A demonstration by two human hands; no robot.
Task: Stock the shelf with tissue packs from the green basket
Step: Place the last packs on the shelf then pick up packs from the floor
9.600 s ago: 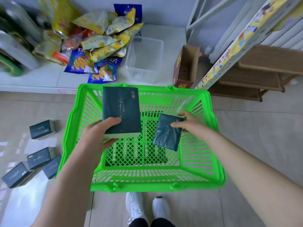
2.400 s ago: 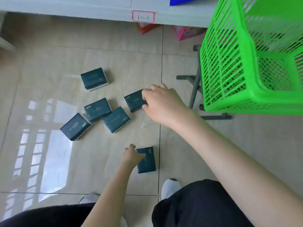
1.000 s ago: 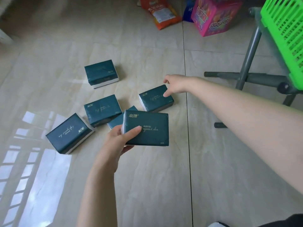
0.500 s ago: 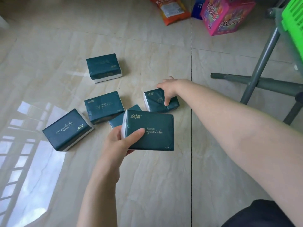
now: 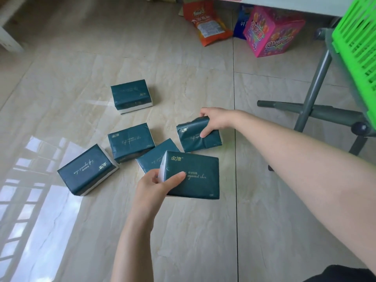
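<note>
Tissue pack (image 5: 195,178), dark green with gold lettering, gripped in left hand (image 5: 156,184): thumb (image 5: 177,177) laid flat across top face, other fingers curled round white left end and mostly hidden beneath. Held clear of tiled floor (image 5: 183,231), just above and partly covering half-hidden pack (image 5: 154,157).

Second tissue pack (image 5: 197,141) clasped by right hand (image 5: 215,119): fingers hooked over far edge, thumb (image 5: 206,132) pressed into top face, wrapper creased under the squeeze. Lifted or resting on floor: cannot tell.

Loose on floor to the left, none touched by either hand: far pack (image 5: 131,96) set apart, middle pack (image 5: 130,141) just beside half-hidden pack, left pack (image 5: 87,169) angled nearest the window glare.

Green basket (image 5: 358,37) at upper right edge above grey metal stand (image 5: 311,98), well apart from both hands. Pink box (image 5: 272,33) and orange snack bag (image 5: 207,25) beyond, under white shelf edge.
</note>
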